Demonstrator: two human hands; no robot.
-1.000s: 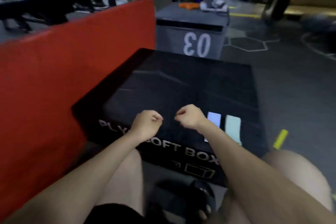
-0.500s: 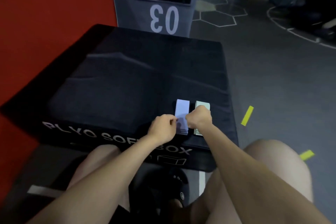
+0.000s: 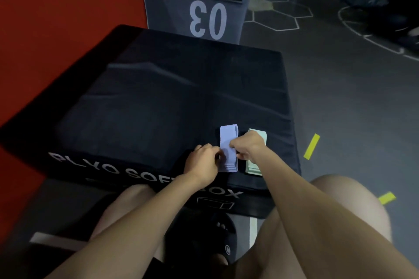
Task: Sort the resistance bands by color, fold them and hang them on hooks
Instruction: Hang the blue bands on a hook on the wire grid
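Lavender bands (image 3: 229, 142), pinched by both hands, lie on "SOFT BOX" (image 3: 145, 106).

Dim indoor scene, evenly underlit; the black plyo box (image 3: 140, 102) carries faint sheen along its top creases, suggesting weak overhead light; the pale lilac bands (image 3: 228, 142) and green bands (image 3: 254, 166) read brightest against it; a warm yellowish glow lies at the upper right; wide-angle distortion bows the red panel (image 3: 56, 29) and floor lines toward the edges; forearms in the foreground are soft and slightly blurred.
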